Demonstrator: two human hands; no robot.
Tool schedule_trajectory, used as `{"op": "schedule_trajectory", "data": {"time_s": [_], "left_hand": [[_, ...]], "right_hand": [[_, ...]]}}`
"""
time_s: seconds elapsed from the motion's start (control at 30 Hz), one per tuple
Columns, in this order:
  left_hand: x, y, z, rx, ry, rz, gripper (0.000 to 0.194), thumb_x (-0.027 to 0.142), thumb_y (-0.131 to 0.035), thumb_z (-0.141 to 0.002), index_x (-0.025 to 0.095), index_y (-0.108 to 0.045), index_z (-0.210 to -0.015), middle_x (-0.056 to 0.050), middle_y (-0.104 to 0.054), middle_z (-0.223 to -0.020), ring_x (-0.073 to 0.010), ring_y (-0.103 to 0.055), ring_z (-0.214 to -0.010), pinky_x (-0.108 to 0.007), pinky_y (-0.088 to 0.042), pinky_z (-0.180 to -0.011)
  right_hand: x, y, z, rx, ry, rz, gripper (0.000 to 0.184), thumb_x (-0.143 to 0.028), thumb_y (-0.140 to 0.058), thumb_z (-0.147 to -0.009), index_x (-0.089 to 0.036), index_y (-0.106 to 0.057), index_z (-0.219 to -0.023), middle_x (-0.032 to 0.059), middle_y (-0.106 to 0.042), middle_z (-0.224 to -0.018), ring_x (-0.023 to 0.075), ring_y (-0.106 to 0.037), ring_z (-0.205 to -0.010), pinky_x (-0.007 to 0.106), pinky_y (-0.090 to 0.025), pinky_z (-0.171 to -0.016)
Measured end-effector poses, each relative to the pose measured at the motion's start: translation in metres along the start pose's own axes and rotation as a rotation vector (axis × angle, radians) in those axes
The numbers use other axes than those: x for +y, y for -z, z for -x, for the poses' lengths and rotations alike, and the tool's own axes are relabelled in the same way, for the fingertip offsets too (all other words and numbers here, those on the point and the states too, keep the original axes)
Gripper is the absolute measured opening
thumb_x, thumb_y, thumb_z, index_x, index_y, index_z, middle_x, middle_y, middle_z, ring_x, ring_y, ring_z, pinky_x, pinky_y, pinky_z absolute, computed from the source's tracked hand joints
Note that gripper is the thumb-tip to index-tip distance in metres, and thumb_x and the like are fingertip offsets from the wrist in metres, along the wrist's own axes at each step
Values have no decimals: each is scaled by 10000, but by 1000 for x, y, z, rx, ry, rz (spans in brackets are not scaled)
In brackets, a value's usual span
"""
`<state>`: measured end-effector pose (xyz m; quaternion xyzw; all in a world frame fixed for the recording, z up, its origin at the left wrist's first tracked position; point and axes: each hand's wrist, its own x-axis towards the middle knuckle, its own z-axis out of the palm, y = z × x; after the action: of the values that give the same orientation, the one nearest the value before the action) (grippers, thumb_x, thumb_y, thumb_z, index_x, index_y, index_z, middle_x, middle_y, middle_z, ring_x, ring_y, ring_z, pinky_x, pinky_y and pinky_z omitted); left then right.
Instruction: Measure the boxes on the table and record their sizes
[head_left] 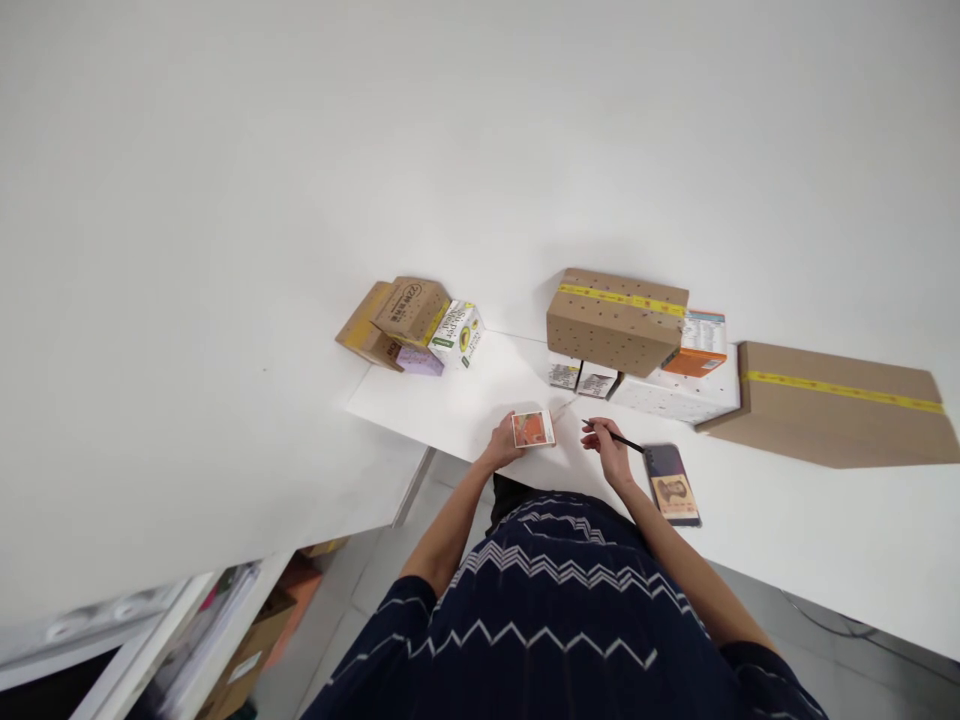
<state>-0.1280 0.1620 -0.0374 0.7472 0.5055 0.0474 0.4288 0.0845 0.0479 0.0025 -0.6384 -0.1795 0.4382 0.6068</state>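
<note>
Alignment of a slim black pen (628, 442) with a small, flat, orange-printed box framed in white (532, 429), seen from above at a white table (787, 540). The left hand (505, 445) grasps the box by its left end; the box's slightly longer axis runs nearly crosswise to the body, so that its right end faces the opposite hand. The right hand (612, 455) grips the pen near its tip, fingers bent around the shaft, which slopes from the tip at upper left to the rear end at lower right. The tip points roughly toward the box's far right corner, with a short gap between. The box therefore lies to the left of the right hand, and only the left hand touches it. Whether it rests on the table or is raised cannot be told. A dark rectangular phone (682, 478) lies just right of the right hand, near the pen's rear end.
</note>
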Motion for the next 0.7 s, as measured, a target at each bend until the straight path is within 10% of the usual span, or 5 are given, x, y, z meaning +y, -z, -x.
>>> {"op": "schedule_trajectory", "data": {"time_s": [0.33, 0.7], "left_hand": [[46, 0, 5, 117, -164, -143, 964, 345, -754, -608, 201, -253, -1420, -148, -355, -1346, -349, -370, -1234, -501, -325, -1045], [26, -30, 13, 212, -253, 110, 982, 267, -744, -632, 145, -177, -1425, -184, -293, -1409, -319, -307, -1341, -489, -316, -1097]], "right_hand": [[0, -2, 1, -15, 9, 11, 293, -452, -563, -756, -192, -573, -892, 17, -625, -768, 131, -583, -587, 279, -485, -571], [-21, -18, -2, -155, 54, 91, 278, -452, -550, -771, -201, -566, -887, 17, -610, -777, 136, -572, -603, 298, -495, -572]]}}
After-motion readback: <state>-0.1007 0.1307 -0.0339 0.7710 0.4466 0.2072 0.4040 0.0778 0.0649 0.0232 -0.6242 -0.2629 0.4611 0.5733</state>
